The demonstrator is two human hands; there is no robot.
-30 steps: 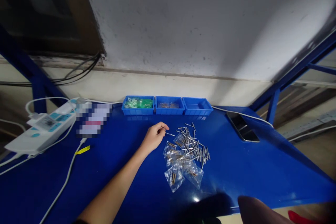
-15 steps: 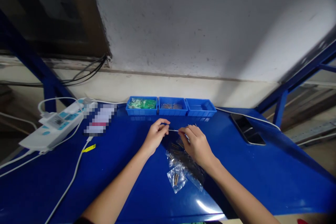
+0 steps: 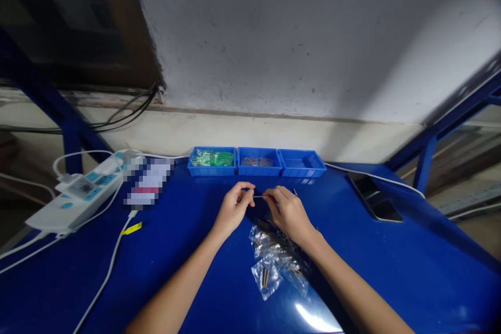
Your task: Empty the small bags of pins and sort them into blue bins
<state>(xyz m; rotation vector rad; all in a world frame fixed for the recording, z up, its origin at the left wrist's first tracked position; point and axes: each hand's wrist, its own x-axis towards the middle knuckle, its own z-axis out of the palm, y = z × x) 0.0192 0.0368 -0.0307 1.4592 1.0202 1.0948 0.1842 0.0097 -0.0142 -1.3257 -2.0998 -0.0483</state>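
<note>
Between my hands a thin, light-coloured rod (image 3: 258, 197) spans the small gap, level above the blue table. My left hand (image 3: 234, 207) pinches its left end between thumb and fingers. The other end is in the closed fingertips of my right hand (image 3: 288, 212). Below and partly behind my right hand lies a pile of small clear plastic bags (image 3: 274, 245) with thin dark and brassy pieces inside. One bag (image 3: 266, 275) lies at the near edge of the pile. What the rod is exactly is too small to tell.
Three blue bins stand by the wall: one with green packets (image 3: 213, 158), one with small clear packets (image 3: 257, 160), one empty bin (image 3: 301, 159). A black phone (image 3: 374, 197) lies right; a white power strip (image 3: 78, 198), cables and a yellow tag (image 3: 132, 228) lie left.
The gap between my hands has narrowed slightly, and less of the rod shows. The whole view has shifted a little, with the table items appearing slightly lower.
</note>
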